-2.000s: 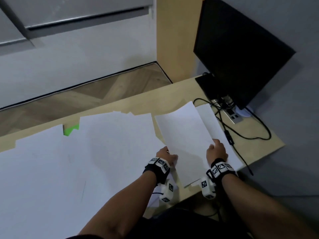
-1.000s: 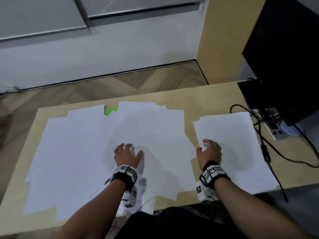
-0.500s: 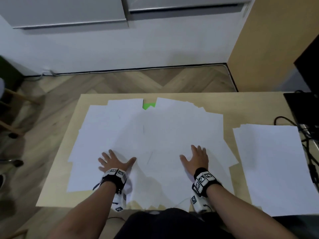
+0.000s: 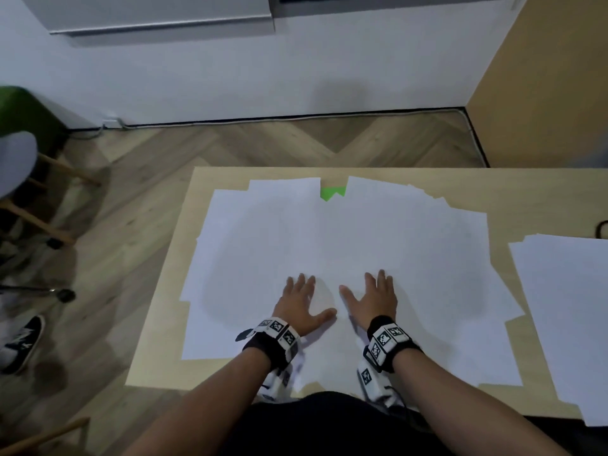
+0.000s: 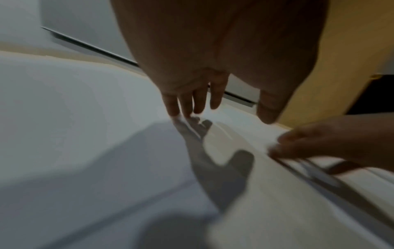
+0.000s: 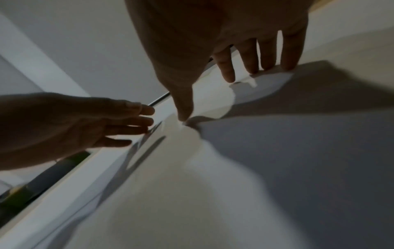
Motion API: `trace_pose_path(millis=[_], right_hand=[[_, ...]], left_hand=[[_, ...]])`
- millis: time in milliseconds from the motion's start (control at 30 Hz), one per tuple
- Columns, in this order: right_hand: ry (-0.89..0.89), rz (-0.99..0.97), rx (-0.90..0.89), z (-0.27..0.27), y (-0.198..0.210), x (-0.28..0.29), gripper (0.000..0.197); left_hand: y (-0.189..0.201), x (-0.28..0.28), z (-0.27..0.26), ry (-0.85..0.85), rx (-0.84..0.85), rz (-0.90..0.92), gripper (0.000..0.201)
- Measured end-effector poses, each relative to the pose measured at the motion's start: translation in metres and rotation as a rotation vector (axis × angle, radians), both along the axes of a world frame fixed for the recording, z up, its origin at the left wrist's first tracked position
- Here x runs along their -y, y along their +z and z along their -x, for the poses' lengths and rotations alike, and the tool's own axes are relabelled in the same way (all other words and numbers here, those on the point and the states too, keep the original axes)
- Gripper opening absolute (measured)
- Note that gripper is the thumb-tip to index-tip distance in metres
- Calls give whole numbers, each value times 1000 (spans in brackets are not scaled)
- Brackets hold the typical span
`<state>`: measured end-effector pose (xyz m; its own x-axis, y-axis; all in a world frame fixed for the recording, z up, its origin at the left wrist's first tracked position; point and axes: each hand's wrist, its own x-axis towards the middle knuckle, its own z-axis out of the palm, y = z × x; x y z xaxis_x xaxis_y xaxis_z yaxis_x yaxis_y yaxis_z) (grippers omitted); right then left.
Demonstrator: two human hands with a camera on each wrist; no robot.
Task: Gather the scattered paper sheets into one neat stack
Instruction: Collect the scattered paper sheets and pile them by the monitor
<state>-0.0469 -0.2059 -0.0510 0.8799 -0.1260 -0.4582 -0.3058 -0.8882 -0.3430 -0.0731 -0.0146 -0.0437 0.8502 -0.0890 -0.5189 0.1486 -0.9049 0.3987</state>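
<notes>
Several white paper sheets [image 4: 411, 245] lie spread and overlapping across the middle of the wooden table [image 4: 161, 340]. A tidier stack of sheets [image 4: 566, 307] lies apart at the right edge. My left hand [image 4: 301, 302] and right hand [image 4: 373, 297] lie side by side, palms down, fingers straight, on the near middle of the spread. In the left wrist view the left hand [image 5: 215, 111] has its fingertips on the paper [image 5: 85, 134], with the right hand [image 5: 319, 144] beside it. The right wrist view shows the right hand [image 6: 234, 84] spread on paper [image 6: 298, 168] and the left hand [image 6: 85, 123] alongside.
A bit of green tape [image 4: 332, 193] shows at the far edge of the sheets. A black cable [image 4: 602, 227] lies at the right. A wooden partition [image 4: 543, 93] stands at the back right. On the floor at the left are a chair [image 4: 19, 166] and a shoe [image 4: 23, 343].
Two seconds ago both hands laid sheets on the right stack. They then moved left onto the spread sheets, and over the last half second drew together from wide apart to side by side.
</notes>
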Motion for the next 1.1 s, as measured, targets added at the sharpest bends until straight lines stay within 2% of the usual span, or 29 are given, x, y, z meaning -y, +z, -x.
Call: trace_pose_path(millis=[67,100,167,200,267,333,400,533,767,900,1100], right_hand=[[27,35,7,1,2,-12,93],[30,49,3,1,2,-17,94],[6,63,-4,0,4,-22,96],[-18,62,-9,-1,5,-23,98],[-59,73,-25,-3,6,-21,104],[-73,100,-42,-5,7,-18,108],[-94,102,-48,-9,8,-16,111],[-174,33,-64,-18,10,-15,110],[-187,-72,-91,-22,5,-26,100],[-180,-124,-102,-22,5,-29,95],[-169,-183,-116,-23,2,-23,84]], left_hand=[[-2,-20,-9,39,80,92,95],[-3,-32,-13,86,145,78,90],[-6,-59,-20,243,259,-81,85],[-7,-73,-22,353,263,-182,88],[-8,-99,-23,607,165,-300,103],[-11,-120,-21,834,42,-290,118],[-11,-134,-20,953,-12,-281,125],[-9,-139,-24,986,17,-351,112],[-5,-133,-15,1001,102,-192,94],[-4,-133,-8,971,89,-118,89],[-1,-133,-11,1025,44,62,86]])
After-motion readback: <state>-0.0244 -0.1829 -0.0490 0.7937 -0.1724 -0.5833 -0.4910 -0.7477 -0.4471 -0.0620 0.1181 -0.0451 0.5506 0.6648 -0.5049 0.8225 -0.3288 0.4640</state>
